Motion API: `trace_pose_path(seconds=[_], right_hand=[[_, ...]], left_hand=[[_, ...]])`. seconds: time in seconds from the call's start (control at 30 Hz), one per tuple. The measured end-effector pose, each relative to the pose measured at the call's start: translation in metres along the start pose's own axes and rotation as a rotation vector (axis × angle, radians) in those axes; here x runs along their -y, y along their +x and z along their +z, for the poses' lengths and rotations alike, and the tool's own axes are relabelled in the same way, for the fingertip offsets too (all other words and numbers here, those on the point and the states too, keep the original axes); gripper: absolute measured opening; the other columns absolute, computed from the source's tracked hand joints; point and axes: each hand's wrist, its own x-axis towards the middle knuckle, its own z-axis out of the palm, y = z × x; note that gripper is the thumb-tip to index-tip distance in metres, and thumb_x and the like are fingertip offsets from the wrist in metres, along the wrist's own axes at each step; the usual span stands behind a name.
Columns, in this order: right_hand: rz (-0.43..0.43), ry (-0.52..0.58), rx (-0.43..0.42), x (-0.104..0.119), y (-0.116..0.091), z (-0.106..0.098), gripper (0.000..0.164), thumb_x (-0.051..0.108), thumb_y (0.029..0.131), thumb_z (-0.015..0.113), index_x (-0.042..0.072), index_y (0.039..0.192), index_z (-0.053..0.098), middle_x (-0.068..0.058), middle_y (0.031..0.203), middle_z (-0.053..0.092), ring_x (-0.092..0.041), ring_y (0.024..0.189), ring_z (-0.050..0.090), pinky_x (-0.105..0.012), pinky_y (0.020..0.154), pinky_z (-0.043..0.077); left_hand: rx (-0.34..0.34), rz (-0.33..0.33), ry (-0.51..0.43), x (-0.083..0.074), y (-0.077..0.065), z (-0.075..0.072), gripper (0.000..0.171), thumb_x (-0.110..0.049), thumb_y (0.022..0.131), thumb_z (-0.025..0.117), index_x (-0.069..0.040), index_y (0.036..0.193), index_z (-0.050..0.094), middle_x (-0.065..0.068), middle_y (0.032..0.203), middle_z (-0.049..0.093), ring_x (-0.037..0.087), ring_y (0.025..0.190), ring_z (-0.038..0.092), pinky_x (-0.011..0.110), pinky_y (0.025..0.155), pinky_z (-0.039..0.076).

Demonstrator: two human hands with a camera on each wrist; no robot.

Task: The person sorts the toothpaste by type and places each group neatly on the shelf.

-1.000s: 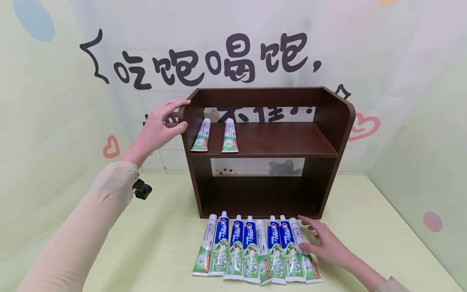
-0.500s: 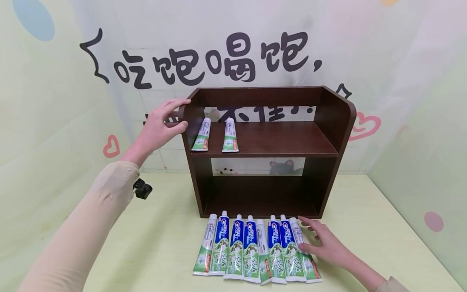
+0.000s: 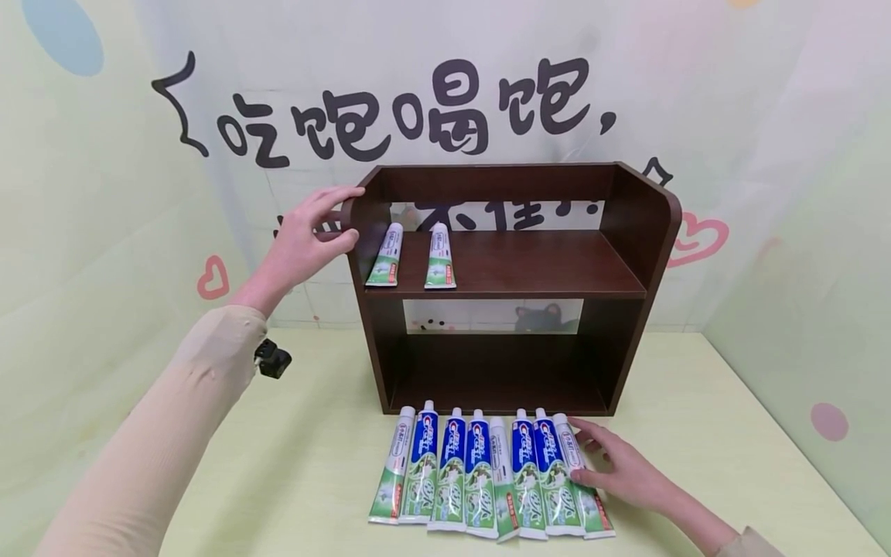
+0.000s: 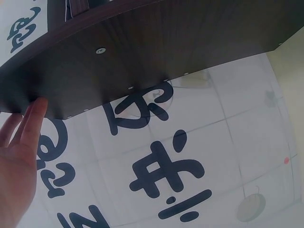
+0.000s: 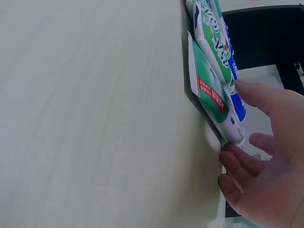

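A dark brown two-tier shelf (image 3: 529, 267) stands on the table. My left hand (image 3: 301, 238) rests extended fingers and thumb against its left side panel (image 4: 118, 57). On the upper tier two white-and-green toothpaste tubes (image 3: 385, 259) lie apart, toward the left. Several more tubes lie side by side before the shelf, some blue-and-green (image 3: 451, 472), some white-and-green (image 3: 395, 468). My right hand (image 3: 619, 468) pinches the rightmost white-and-green toothpaste tube (image 5: 213, 95) near its cap end. The thumb reaches over its left side, the fingers touch its right, and the tube still lies on the table.
The pale table (image 3: 724, 433) extends on both sides of the shelf. A printed fabric wall (image 3: 487, 46) with black characters stands close behind it. A small black camera (image 3: 272, 360) sits on the left wrist.
My right hand's fingers have drawn in slightly around the rightmost toothpaste tube. The left hand, the shelf and the tubes keep their places; the view tilts a little.
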Motion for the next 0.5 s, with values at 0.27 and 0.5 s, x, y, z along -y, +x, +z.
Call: trace_pose_path(seconds=[0.27,0.5], right_hand=[[-0.027,-0.021,0.088,-0.0039,-0.0009,-0.0026,0.092,0.041,0.08,0.078,0.002,0.151,0.033,-0.016,0.134,0.054,-0.033,0.119,0.052,-0.055,0.099,0.047],[-0.022,-0.018,0.1,-0.0024,-0.0022,-0.0012,0.097,0.039,0.078,0.08,0.004,0.153,0.031,-0.02,0.134,0.051,-0.037,0.121,0.05,-0.065,0.099,0.043]], left_hand=[[-0.006,0.0,0.011,0.0003,0.0012,0.0009,0.053,-0.014,0.092,0.063,-0.028,0.142,0.053,-0.003,0.143,0.052,0.019,0.106,0.064,0.03,0.096,0.056],[-0.01,0.005,0.019,0.0023,0.0019,0.0011,0.054,-0.013,0.091,0.063,-0.027,0.142,0.053,-0.002,0.143,0.052,0.021,0.106,0.065,0.028,0.095,0.056]])
